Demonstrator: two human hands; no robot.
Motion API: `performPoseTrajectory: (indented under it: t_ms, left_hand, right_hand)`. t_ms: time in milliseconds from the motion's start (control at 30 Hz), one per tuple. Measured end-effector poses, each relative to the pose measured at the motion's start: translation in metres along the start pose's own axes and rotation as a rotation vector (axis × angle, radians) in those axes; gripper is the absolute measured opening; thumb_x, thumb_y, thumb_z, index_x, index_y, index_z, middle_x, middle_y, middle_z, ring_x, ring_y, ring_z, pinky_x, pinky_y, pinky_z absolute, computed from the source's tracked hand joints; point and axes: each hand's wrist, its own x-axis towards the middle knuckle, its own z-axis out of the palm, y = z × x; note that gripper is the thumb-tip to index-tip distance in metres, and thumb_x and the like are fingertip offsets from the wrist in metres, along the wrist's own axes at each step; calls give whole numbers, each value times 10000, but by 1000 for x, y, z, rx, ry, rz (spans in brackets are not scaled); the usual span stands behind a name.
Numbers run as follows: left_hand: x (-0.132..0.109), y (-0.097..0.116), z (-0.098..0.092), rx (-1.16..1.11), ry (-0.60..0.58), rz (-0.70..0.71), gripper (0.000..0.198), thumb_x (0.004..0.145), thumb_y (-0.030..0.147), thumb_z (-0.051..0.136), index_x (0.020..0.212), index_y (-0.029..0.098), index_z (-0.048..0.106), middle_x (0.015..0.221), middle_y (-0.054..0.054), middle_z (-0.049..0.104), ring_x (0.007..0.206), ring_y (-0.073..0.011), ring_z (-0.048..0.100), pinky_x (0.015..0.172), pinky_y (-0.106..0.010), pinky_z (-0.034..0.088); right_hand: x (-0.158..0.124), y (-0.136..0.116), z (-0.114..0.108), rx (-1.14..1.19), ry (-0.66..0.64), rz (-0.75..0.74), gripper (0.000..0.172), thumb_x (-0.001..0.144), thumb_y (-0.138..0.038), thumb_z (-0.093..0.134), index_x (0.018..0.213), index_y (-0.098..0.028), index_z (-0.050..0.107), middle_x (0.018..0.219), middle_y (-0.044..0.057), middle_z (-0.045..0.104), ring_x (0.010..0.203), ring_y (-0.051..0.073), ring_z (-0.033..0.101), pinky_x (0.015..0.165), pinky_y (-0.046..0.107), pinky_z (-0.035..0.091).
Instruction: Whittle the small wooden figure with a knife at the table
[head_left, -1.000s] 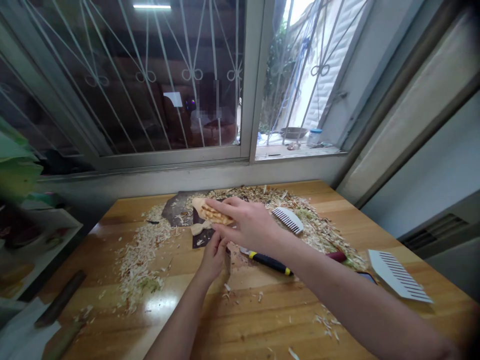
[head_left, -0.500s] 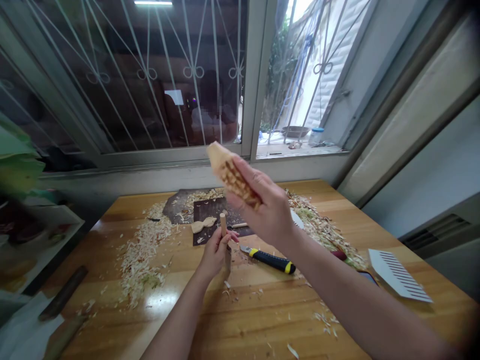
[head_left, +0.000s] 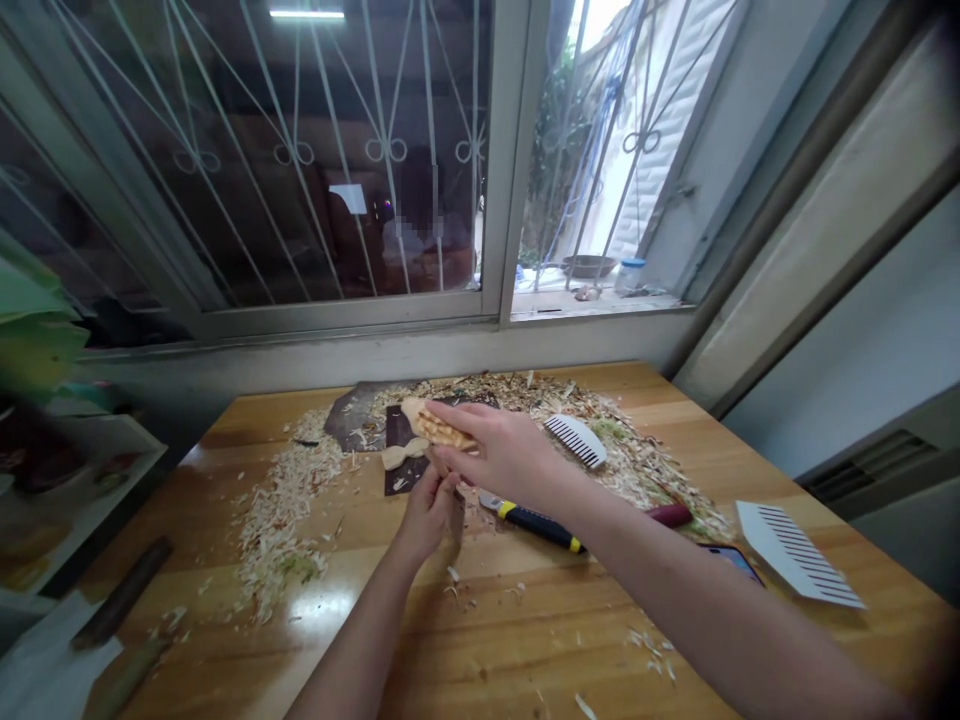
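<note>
My right hand (head_left: 517, 460) is closed around a pale carved wooden block (head_left: 442, 428), its side covered in rough brown cut marks. The block is low over the top of a slim, upright wooden-handled tool, which my left hand (head_left: 424, 515) grips. That tool is now mostly hidden behind my hands, and I cannot tell whether the block touches it. Just left of them, a small carved wooden piece with a narrow waist (head_left: 405, 453) lies on a dark mat (head_left: 395, 482). A black-and-yellow utility knife (head_left: 536, 524) rests on the table beneath my right forearm.
Wood shavings (head_left: 281, 520) lie in heaps around the mat on the wooden table (head_left: 540, 640). On the right are a white slotted comb-like piece (head_left: 576, 441), a larger one (head_left: 796, 555), a phone (head_left: 731, 562) and a dark red handle (head_left: 670, 515). A dark stick (head_left: 124, 592) lies at left.
My right hand has swung down with the wooden block, from high above the mat to the top of the upright tool. My left hand has stayed in nearly the same place.
</note>
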Motion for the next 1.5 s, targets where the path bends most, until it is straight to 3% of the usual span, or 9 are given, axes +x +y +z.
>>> performPoseTrajectory:
  t_ms: [133,233,400,567,767,900,1133,1333,1500]
  left_hand:
    - [0,7,-3,29,-71,67,246,856,326,409,756,177,577,830,-34,643,871,-166,573,839,-282,382]
    - [0,11,-4,36,-83,47,240,860,310,412,766,175,587,887,-48,656,919,-172,572,869,-289,367]
    - [1,9,-3,-90,-41,-10,203,855,319,421,791,169,541,817,-53,667,875,-185,595,843,-317,390]
    - [1,8,-4,-136,60,-35,168,835,332,458,802,173,501,776,-43,677,800,-171,598,785,-301,405]
    - [5,7,-4,-168,73,-36,252,809,397,486,819,156,559,825,-56,651,800,-174,598,765,-304,441]
    - [6,6,-6,-107,76,-36,287,808,411,486,820,148,601,831,-55,636,797,-170,585,763,-292,446]
    - [6,6,-7,-35,56,-46,262,832,380,457,881,158,587,867,-54,635,811,-172,592,760,-287,453]
    - [5,11,-4,89,8,2,224,834,334,446,904,170,581,869,-48,638,807,-171,588,745,-271,450]
    - [3,15,-6,249,-44,53,165,787,203,454,871,157,589,846,-54,655,743,-176,586,644,-259,449]
  right_hand:
    - [6,0,-17,169,252,-46,502,819,-330,538,1302,-264,415,1174,28,581,950,163,587,827,302,469]
    - [8,7,-25,204,291,-48,495,819,-307,541,1297,-262,422,1160,29,591,964,171,583,837,314,469]
    - [-18,47,0,56,183,134,518,817,-349,533,1312,-272,401,1165,48,593,973,212,588,818,342,470]
    - [-80,85,46,-93,11,399,540,806,-396,518,1310,-235,412,1128,94,618,899,250,621,716,359,500]
    - [-149,87,94,-104,-255,266,544,737,-228,562,1272,-197,466,1115,71,625,928,255,575,795,383,474]
    - [-162,82,107,-91,-276,190,594,694,-141,579,1273,-209,465,1145,60,600,994,259,499,853,384,444]
    - [-121,76,95,48,-64,175,408,808,-254,536,1211,-199,517,1020,87,616,951,232,520,824,383,447]
    - [-55,35,72,274,217,117,399,838,-273,508,1233,-216,481,1143,78,558,1064,201,481,916,366,400]
    - [-19,5,70,352,205,69,396,805,-194,531,1199,-187,494,1036,77,614,991,204,515,871,356,418]
